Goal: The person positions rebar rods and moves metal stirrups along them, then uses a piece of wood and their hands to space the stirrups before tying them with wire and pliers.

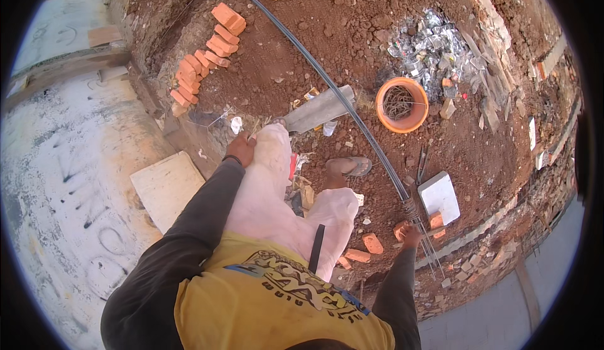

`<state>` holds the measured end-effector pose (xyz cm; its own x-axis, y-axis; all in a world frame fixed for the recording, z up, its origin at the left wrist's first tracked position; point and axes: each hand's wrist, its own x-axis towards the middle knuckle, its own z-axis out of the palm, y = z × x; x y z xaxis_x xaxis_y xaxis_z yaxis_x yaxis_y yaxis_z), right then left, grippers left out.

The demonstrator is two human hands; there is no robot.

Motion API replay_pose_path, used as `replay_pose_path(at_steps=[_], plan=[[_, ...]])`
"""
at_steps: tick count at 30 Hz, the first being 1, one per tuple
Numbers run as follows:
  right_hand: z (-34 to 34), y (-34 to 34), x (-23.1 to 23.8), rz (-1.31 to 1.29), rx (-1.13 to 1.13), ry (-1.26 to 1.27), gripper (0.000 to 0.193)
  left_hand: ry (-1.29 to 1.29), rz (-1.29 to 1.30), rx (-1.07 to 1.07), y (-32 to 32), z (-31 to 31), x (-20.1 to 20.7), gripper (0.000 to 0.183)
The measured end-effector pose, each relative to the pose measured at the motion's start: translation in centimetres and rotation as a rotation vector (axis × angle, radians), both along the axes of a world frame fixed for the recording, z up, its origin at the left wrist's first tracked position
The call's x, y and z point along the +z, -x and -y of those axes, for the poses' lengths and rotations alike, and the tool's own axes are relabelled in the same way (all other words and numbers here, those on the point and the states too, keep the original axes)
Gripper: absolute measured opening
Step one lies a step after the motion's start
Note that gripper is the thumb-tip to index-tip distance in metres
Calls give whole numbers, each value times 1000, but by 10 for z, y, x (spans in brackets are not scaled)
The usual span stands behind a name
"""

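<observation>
A bundle of long steel rebars runs diagonally from the far edge down to my right side. Near its close end, several wire ties or rings are bunched around the bars. My right hand is closed around the bars just below them, beside broken bricks. Against my left knee, covered in pale trousers, sits my left hand with its fingers curled. What those fingers hold, if anything, is hidden. A grey plank lies ahead of my knee, with the bars crossing over its right end.
An orange bucket holding brown metal pieces stands right of the bars, near a pile of shiny scrap. A row of bricks lies at the far left. A white slab is by my right hand; a pale wall runs along the left.
</observation>
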<state>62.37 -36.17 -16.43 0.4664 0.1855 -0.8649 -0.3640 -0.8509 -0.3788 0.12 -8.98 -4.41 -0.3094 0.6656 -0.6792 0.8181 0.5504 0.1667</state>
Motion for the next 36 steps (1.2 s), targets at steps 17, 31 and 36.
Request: replay_pose_path(at_steps=[17, 31, 36], plan=[[29, 476, 1, 188, 566, 255, 38, 341, 172, -486, 231, -141, -23, 56], [148, 449, -185, 102, -222, 562, 34, 203, -105, -646, 164, -104, -14, 52], [296, 414, -329, 305, 393, 955, 19, 176, -121, -609, 141, -58, -26, 59]])
